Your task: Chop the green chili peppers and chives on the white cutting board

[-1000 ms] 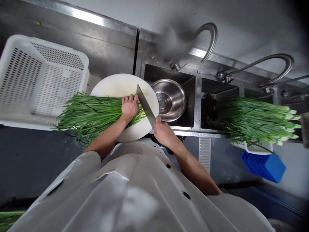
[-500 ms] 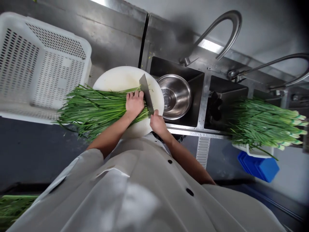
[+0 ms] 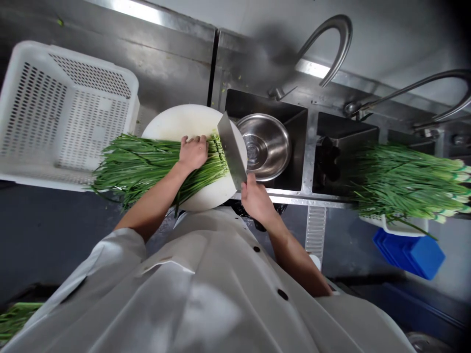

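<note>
A thick bundle of long green stalks [image 3: 147, 162] lies across a round white cutting board [image 3: 176, 117], its leafy ends hanging past the board's left side. My left hand [image 3: 194, 153] presses on the bundle near its cut end, fingers curled over the stalks. In my right hand [image 3: 258, 198] is the handle of a wide cleaver [image 3: 231, 149], whose blade stands tilted over the board's right part, just right of the stalks. Short cut pieces [image 3: 220, 156] lie between my left hand and the blade.
A steel bowl [image 3: 281, 142] sits in the sink right of the board. To the left stands a white perforated basket [image 3: 91, 117]. More bundled greens [image 3: 405, 181] lie at the right above blue containers [image 3: 412, 252]. Curved faucets [image 3: 346, 37] rise behind the sinks.
The cleaver and my right hand have moved right, away from the bundle. My left hand has shifted left along the stalks, and cut pieces now show at their right end.
</note>
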`<state>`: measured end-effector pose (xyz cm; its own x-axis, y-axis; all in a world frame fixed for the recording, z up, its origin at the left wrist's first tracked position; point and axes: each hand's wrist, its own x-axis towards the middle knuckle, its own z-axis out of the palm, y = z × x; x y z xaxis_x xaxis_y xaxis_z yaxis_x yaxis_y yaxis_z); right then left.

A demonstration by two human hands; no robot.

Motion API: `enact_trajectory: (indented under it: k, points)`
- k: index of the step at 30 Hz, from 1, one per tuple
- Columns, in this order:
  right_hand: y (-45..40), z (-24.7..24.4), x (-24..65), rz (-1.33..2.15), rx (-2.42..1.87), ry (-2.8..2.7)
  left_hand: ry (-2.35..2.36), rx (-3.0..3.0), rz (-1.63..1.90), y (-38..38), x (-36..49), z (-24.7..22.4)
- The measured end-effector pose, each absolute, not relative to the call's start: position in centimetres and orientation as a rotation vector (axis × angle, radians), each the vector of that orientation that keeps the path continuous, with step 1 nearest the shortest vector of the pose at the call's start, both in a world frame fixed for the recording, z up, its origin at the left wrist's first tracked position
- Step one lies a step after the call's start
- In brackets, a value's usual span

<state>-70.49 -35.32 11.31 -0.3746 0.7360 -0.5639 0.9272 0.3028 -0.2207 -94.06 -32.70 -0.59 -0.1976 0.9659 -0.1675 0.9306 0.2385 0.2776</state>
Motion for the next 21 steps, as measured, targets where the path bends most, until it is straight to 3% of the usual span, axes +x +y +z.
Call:
enact_trajectory:
  k: [12,21]
  points:
    - [-35.4,12.7,-73.3,-0.759,1.239,2.118,2.19,1.751,0.219,-33.5,-93.0,-1.2]
    - [-32.1,4.1,-78.2,-0.772,1.382,2.223,2.197,1.775,0.246,-33.8,-92.9,-1.4]
